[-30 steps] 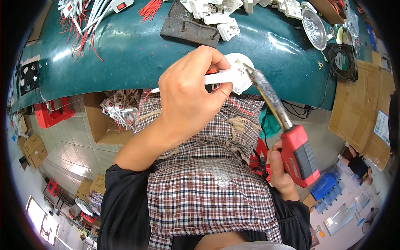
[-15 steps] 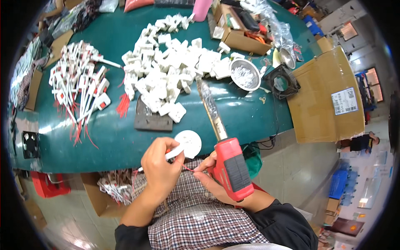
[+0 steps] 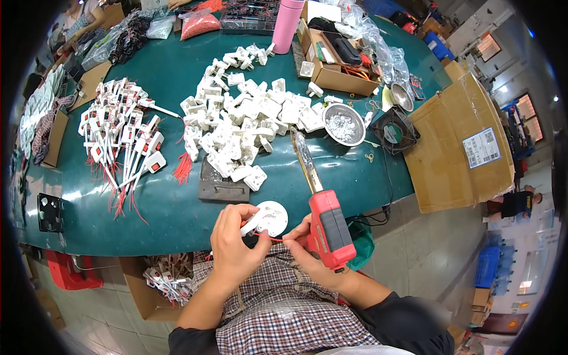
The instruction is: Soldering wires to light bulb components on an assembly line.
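Close to the table's front edge, my left hand (image 3: 235,242) is closed on a white plastic stick-like part (image 3: 253,220), which lies over a round white plastic disc (image 3: 276,214). A thin red wire (image 3: 275,238) runs from this part toward my right hand (image 3: 310,251). Thumb and fingertip of that hand pinch the wire's end. A red-and-black power tool (image 3: 333,231) with a long metal shaft (image 3: 309,163) covers part of the right hand. Whether the palm also grips the tool cannot be made out.
White plastic plug housings (image 3: 248,112) are heaped on the green table (image 3: 171,216). White wired switch parts (image 3: 124,130) lie to the left. A dark metal block (image 3: 222,188), a bowl of small pieces (image 3: 344,125), a small fan (image 3: 395,131) and a large carton (image 3: 461,148) surround the work area.
The white stick-like part has come down and turned over the disc. The red wire now stretches straighter between my hands. The whole view has shifted slightly.
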Available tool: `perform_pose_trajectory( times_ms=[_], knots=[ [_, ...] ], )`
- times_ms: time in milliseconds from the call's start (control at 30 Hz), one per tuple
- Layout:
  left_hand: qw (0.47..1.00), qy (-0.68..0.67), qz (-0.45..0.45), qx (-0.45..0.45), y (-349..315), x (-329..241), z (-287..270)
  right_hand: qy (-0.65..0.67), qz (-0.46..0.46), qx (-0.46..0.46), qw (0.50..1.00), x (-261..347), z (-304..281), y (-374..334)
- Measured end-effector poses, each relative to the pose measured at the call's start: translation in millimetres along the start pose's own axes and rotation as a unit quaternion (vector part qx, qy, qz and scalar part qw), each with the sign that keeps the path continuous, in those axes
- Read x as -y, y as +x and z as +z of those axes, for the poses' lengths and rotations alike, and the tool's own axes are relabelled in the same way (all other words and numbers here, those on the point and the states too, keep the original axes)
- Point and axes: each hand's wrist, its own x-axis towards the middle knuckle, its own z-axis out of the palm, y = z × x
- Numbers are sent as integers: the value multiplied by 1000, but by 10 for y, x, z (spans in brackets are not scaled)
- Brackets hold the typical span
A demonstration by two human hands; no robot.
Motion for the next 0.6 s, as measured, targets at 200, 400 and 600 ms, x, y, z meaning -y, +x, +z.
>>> perform_pose_trajectory(
  times_ms=[200, 400, 600],
  knots=[
    [995, -96, 24, 32, -32, 124, -18, -29, -16, -28, 999, -75, 6, 82],
    [994, 0, 112, -2, -85, 104, -35, -47, -27, -15, 998, -110, 27, 35],
    [997, -30, 61, -25, -71, 76, 6, -30, 42, -3, 999, -150, -23, 107]
  ],
)
